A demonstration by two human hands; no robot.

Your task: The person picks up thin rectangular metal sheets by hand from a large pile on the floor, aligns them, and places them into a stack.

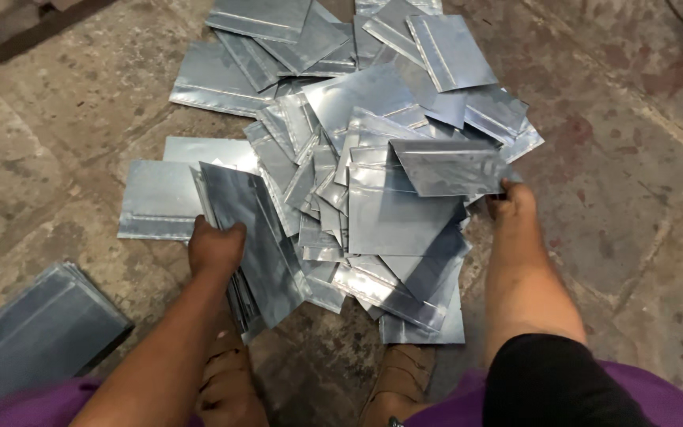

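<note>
Worn, stained stone floor (618, 158) carries a loose heap of flat, shiny silver pouches (373, 158), rectangular and creased. Our left hand (215, 247) clasps an upright bundle of pouches (250, 237) at the heap's near left edge. Our right hand (511, 199) pinches one pouch (448, 168) at its corner. A neat grey stack (37, 332) lies apart, near left.

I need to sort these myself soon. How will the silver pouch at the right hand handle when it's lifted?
The pouch looks thin and flat, so probably light and somewhat floppy. Its glossy surface suggests it slides easily over the pile. The right hand grips only its edge, so it may sag.
</note>
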